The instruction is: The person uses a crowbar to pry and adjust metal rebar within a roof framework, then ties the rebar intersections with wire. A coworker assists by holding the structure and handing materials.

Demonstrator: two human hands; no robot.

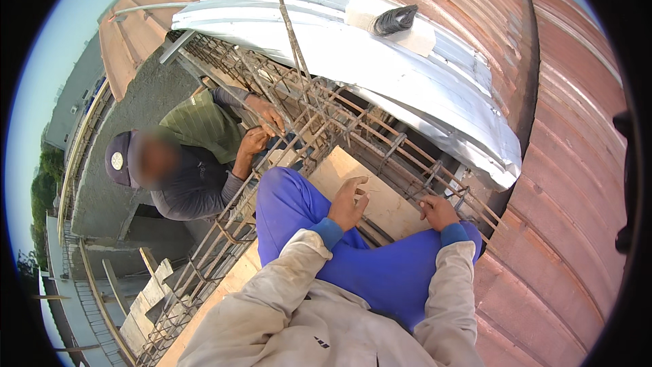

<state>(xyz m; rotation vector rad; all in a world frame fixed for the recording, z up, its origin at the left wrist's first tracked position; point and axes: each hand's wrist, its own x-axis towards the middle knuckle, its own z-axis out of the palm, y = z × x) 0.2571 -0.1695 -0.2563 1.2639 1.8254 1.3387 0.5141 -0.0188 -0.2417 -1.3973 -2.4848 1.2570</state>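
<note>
My left hand (pixel 348 202) is raised above my bent knee, over a plywood board (pixel 390 205). Its fingers are half curled, with thumb and fingertips apart. My right hand (pixel 440 212) is closed in a pinch beside the rebar cage (pixel 407 153), just above my other knee; whatever is between its fingertips is too small to make out. Steel bars tied with stirrups form the cage, which runs in front of me and down to the left. Across it, a co-worker in a cap (pixel 119 158) has both hands (pixel 261 129) at the bars.
A bundle of dark wire (pixel 395 20) lies on a pale sheet over silver metal roofing (pixel 326 37). An upright bar (pixel 293 37) sticks up from the cage. Reddish corrugated roofing (pixel 557 245) slopes away on the right. Loose planks (pixel 146 306) and a drop lie at lower left.
</note>
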